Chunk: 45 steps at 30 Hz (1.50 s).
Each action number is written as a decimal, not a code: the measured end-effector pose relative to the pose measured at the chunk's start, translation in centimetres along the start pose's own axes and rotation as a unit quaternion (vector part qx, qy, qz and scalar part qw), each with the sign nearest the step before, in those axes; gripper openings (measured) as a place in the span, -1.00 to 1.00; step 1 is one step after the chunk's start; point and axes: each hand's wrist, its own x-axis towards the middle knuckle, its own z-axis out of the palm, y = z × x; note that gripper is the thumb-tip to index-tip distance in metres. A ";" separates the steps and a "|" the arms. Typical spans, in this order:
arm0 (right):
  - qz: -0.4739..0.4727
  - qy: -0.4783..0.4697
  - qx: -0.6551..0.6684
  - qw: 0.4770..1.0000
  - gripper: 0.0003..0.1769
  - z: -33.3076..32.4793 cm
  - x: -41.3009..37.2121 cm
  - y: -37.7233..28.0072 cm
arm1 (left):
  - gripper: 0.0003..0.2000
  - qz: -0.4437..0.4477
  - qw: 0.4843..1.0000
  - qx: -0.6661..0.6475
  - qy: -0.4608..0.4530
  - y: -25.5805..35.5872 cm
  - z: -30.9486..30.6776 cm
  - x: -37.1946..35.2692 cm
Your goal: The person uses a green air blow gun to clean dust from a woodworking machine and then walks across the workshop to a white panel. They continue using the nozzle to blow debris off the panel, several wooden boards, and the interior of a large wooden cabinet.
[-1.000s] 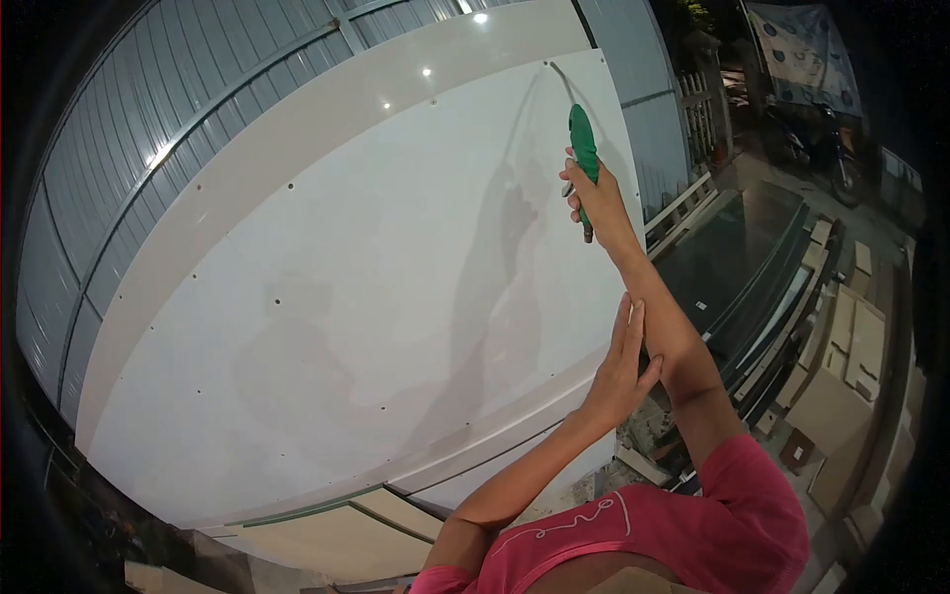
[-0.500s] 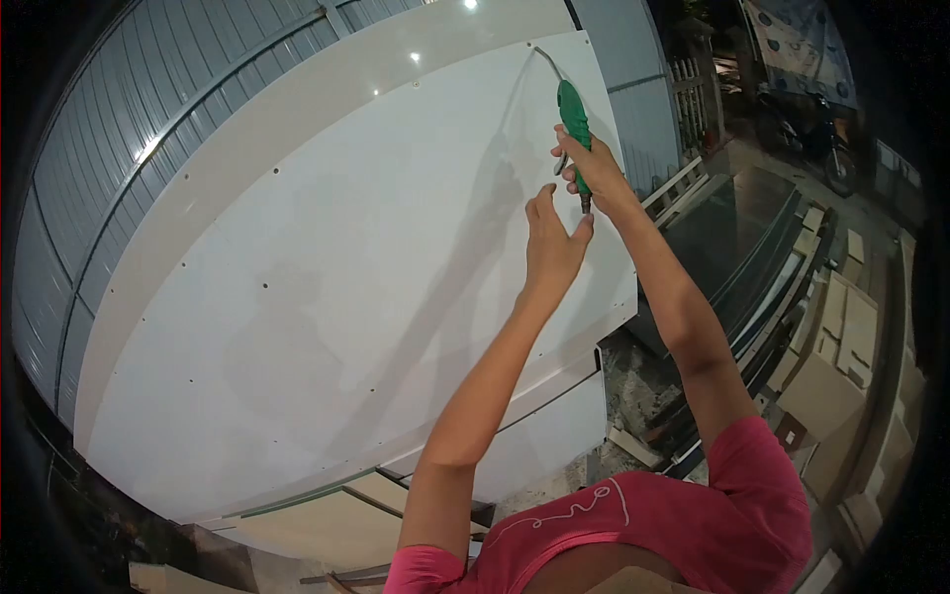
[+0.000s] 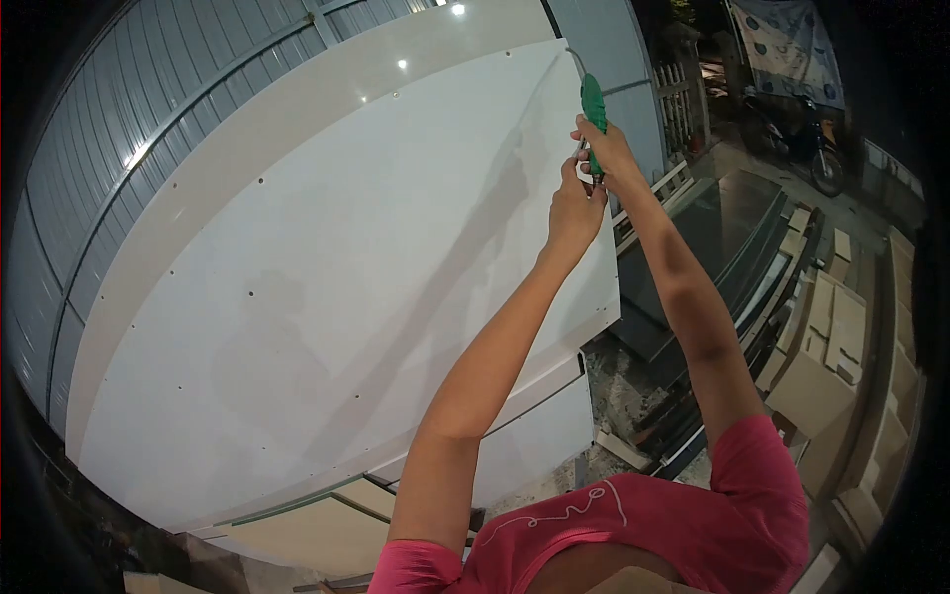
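Note:
My right hand [image 3: 612,158] is wrapped round a green air blow gun [image 3: 593,99] with a thin bent metal nozzle. The nozzle points up toward the top right corner of a large white panel [image 3: 416,247], which has small dark holes dotted over it. Just below, my left hand [image 3: 577,218] has its thumb and fingers at the gun's lower end, close against the metal fitting. Both arms stretch forward over the right side of the panel, and their shadow falls across it.
Behind the panel stands a corrugated metal wall [image 3: 109,148]. Dark sheets [image 3: 727,223] and cardboard boxes [image 3: 816,371] are stacked to the right. A motorbike [image 3: 816,148] is parked at the back right. Tan boards [image 3: 327,520] lean below the panel.
The air blow gun and my right hand have moved right, bringing the nozzle to the panel's corner. My left hand has moved up and right, its fingers closing in at the gun's lower end.

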 end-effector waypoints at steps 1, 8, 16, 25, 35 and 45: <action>0.003 -0.001 0.001 1.000 -0.61 -0.2 0.1 -0.2 | -0.34 0.014 0.997 0.062 0.036 0.0 0.3 0.3; 0.036 -0.015 0.006 0.999 -0.63 -1.0 1.4 0.0 | 0.06 0.045 0.993 0.113 -0.009 0.0 -0.6 2.9; 0.025 -0.009 0.005 1.000 -0.63 -0.9 1.5 0.1 | 0.14 0.045 0.992 -0.031 -0.115 -1.1 -0.8 4.6; 0.045 -0.031 0.012 0.998 -0.55 -3.2 -3.4 2.4 | 0.13 0.124 0.987 -0.027 -0.096 -6.2 2.6 1.6; 0.153 0.074 0.071 0.983 -0.53 -8.4 -13.5 14.0 | 0.07 -0.057 0.971 -0.117 -0.200 -14.7 9.3 -10.2; 0.176 0.049 0.072 0.981 -0.51 -7.7 -12.3 14.8 | 0.09 -0.041 0.982 -0.112 -0.145 -16.1 9.2 -10.2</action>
